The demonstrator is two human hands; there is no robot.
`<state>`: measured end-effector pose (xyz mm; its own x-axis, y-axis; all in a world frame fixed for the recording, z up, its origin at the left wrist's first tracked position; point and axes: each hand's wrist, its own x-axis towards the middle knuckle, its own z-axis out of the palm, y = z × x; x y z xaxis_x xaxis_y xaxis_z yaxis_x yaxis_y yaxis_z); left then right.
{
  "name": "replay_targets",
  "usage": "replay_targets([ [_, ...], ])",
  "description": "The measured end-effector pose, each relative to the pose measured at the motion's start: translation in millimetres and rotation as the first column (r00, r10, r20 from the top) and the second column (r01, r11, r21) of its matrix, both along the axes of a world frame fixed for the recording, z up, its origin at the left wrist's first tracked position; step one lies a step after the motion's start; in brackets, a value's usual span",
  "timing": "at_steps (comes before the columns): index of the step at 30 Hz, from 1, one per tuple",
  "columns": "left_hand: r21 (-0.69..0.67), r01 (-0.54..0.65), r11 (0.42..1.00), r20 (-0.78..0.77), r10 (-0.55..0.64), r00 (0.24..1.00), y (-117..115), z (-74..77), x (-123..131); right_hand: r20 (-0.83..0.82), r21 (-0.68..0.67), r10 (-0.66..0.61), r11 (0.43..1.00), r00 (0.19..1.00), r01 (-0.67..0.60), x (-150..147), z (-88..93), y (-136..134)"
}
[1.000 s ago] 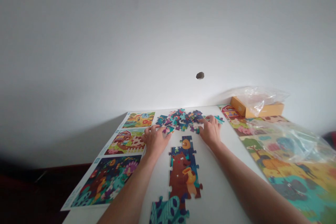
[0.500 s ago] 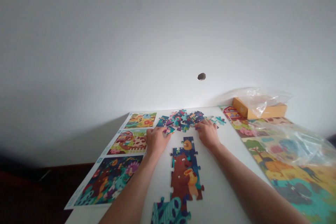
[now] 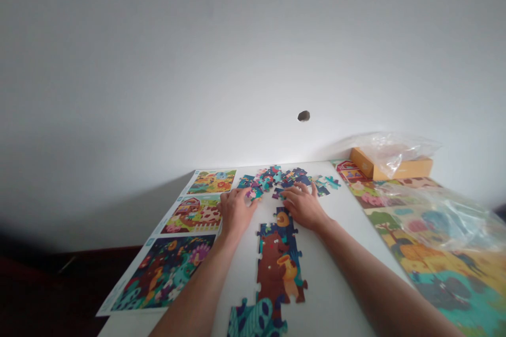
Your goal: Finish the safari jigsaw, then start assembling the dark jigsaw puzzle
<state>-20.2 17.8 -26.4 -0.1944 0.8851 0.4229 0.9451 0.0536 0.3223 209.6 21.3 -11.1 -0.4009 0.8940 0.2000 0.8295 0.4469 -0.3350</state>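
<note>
A pile of loose puzzle pieces [image 3: 272, 176] lies at the back of the white table. My left hand [image 3: 236, 210] is at the pile's left front, fingers spread and curved beside a few pieces; whether it grips one is unclear. My right hand [image 3: 303, 204] rests at the front right of the pile, its fingers apart over dark pieces. Between my forearms runs a joined puzzle section [image 3: 272, 263] with a brown bear and an orange jar. A teal leaf-patterned section [image 3: 251, 318] adjoins its lower end.
On the left lies a reference sheet [image 3: 158, 230] with three pictures. An orange box [image 3: 407, 168] with a clear plastic bag [image 3: 389, 150] stands at the back right. Below it, an assembled animal puzzle [image 3: 446, 284] is partly under plastic. The wall has a hole [image 3: 303, 116].
My right hand has moved left and slightly nearer, toward the top of the bear section. Some dark pieces shifted left with it. My left hand has barely moved.
</note>
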Motion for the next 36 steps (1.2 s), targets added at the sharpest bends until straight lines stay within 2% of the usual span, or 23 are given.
replay_targets([
  [5,-0.049,-0.056,0.997,0.014,0.057,0.998,0.2,-2.2,-2.5,-0.014,0.058,-0.088,0.994,0.996,0.088,0.0,-2.8,3.0],
  [12,-0.028,0.032,0.999,0.026,-0.031,0.999,0.2,-5.1,-1.5,-0.021,-0.021,0.006,1.0,1.0,-0.006,-2.1,-3.9,2.4],
  [24,-0.043,0.042,0.998,0.056,-0.04,0.998,-0.4,-6.0,-3.7,-0.027,-0.015,-0.03,0.999,0.999,0.03,-3.1,-3.2,1.9],
  [29,-0.059,0.058,0.997,0.069,-0.054,0.996,-2.5,-1.1,-1.4,-0.015,0.041,-0.139,0.989,0.99,0.139,-3.4,-5.8,3.5],
  [31,-0.062,0.077,0.995,0.065,-0.073,0.995,-3.7,0.9,0.4,-0.003,0.014,-0.163,0.987,0.987,0.163,-2.8,-5.7,3.9],
  [36,-0.068,0.125,0.99,0.048,-0.122,0.991,-5.4,3.5,4.1,-0.006,-0.067,-0.037,0.997,0.999,0.036,-2.7,-2.3,2.4],
])
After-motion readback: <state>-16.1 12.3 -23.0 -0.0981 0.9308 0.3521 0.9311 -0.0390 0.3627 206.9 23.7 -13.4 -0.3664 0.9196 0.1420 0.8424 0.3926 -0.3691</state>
